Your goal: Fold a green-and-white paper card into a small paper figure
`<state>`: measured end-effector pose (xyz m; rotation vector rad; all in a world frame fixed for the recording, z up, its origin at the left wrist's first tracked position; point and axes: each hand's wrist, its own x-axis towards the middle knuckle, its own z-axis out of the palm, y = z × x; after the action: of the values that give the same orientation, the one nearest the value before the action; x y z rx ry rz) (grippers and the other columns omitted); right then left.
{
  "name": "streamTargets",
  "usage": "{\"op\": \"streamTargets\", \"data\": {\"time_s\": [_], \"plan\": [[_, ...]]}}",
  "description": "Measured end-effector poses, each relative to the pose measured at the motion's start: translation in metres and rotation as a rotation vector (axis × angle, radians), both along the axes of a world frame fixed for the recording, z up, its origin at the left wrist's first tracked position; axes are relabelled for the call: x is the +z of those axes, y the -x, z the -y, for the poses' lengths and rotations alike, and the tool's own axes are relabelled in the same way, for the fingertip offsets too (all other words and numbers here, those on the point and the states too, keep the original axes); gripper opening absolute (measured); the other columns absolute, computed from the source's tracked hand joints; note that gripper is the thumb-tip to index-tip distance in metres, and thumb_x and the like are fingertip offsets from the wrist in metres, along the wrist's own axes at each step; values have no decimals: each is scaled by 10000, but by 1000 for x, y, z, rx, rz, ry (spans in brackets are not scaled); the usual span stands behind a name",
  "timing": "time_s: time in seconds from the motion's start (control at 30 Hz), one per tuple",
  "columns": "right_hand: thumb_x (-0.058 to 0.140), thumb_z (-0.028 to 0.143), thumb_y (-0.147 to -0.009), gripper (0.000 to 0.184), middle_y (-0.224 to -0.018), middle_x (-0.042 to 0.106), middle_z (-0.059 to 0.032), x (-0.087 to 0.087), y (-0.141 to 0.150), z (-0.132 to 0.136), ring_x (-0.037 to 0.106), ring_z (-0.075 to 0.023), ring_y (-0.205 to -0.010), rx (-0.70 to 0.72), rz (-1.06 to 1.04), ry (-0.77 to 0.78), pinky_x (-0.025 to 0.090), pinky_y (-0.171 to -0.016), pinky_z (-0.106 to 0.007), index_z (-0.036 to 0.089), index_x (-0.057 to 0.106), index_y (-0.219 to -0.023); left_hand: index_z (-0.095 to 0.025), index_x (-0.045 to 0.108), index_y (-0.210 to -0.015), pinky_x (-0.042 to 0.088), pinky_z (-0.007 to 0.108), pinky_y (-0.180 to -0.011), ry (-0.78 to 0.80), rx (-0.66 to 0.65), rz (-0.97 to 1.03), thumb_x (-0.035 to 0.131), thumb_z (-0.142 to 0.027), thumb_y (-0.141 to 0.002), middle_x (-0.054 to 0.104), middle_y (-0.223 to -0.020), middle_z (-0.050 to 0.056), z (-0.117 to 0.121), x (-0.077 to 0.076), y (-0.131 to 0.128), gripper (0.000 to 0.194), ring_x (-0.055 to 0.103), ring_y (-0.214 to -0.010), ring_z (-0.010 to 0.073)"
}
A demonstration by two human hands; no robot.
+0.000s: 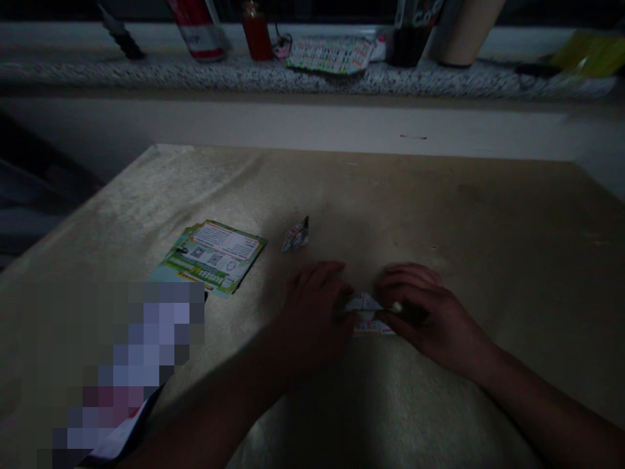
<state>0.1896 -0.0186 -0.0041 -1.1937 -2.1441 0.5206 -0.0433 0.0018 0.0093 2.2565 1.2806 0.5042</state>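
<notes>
A partly folded printed paper (366, 303) lies on the table between my two hands, with a raised crease running across it. My left hand (319, 306) is closed on its left side, the fingertips curled and partly in shadow. At the right end, my right hand (424, 306) pinches the paper between thumb and fingers. Just beyond my left hand sits a small folded paper piece (296, 236) with a pointed tip. A stack of green and white leaflets (217, 254) rests farther left.
A blurred-out, pixelated object (141, 365) takes up the lower left of the table (488, 215). Along the granite sill (244, 77) at the back stand a red and white can (198, 29), a bottle of red liquid (257, 36), a dark bottle (413, 32) and a patterned packet (332, 55).
</notes>
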Motion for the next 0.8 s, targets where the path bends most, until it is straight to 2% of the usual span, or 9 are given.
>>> {"op": "streamTargets", "data": {"time_s": [0.07,0.13,0.2,0.27,0.33,0.47,0.57,0.7,0.8], "plan": [[739,189,-881,106,-935,712,-27,1,1,0,636,-224,-975,9,-71,28,461,-929,-444,234,660,-936,-181,702,-969,353,502,-1096,17,-29,66,713,-208,-827,624,-1347,108,-1,-1,-3,145,510,-1287,310],[723,175,-889,100,-854,686,-16,1,2,2,622,-208,-876,-7,-125,64,469,-872,-428,230,659,-943,-178,709,-865,405,465,-1020,81,-29,131,708,-212,-840,700,-1157,86,-3,0,-5,42,591,-1136,282],[718,180,-891,89,-823,668,-19,2,4,4,608,-210,-846,-17,-184,94,472,-826,-414,226,673,-952,-174,716,-842,460,406,-886,201,15,199,703,-264,-858,709,-948,59,-3,2,-6,92,633,-942,242],[720,199,-892,40,-804,656,-25,3,6,6,601,-213,-841,-12,-262,139,476,-778,-392,220,690,-907,-172,728,-870,467,345,-750,344,61,284,692,-346,-874,686,-833,35,-1,4,-6,177,628,-806,210],[720,218,-894,63,-803,658,-34,5,8,8,600,-212,-842,1,-347,205,479,-734,-367,212,695,-836,-173,738,-895,448,301,-676,447,75,382,680,-396,-885,682,-806,23,2,5,-6,231,618,-754,186],[714,214,-897,106,-732,632,-16,12,14,10,573,-187,-778,49,-421,273,474,-687,-330,202,703,-793,-169,743,-877,410,244,-613,527,42,544,686,-415,-890,652,-745,-2,7,5,-8,253,575,-693,140],[691,191,-908,99,-670,619,11,15,16,11,544,-165,-705,123,-411,238,464,-720,-345,204,698,-809,-167,735,-869,407,225,-597,570,19,621,677,-416,-902,638,-729,-10,9,6,-11,258,561,-670,122],[664,207,-931,126,-664,633,32,18,17,11,551,-141,-624,196,-377,200,465,-852,-404,214,687,-807,-154,694,-766,384,212,-573,544,35,685,657,-375,-914,582,-668,-23,11,11,-14,269,509,-621,98],[663,245,-941,188,-627,585,45,21,16,11,572,-145,-619,202,-337,176,468,-903,-416,230,670,-754,-150,659,-717,356,212,-550,633,62,758,660,-383,-913,527,-633,-32,14,13,-15,305,459,-595,90]]}}
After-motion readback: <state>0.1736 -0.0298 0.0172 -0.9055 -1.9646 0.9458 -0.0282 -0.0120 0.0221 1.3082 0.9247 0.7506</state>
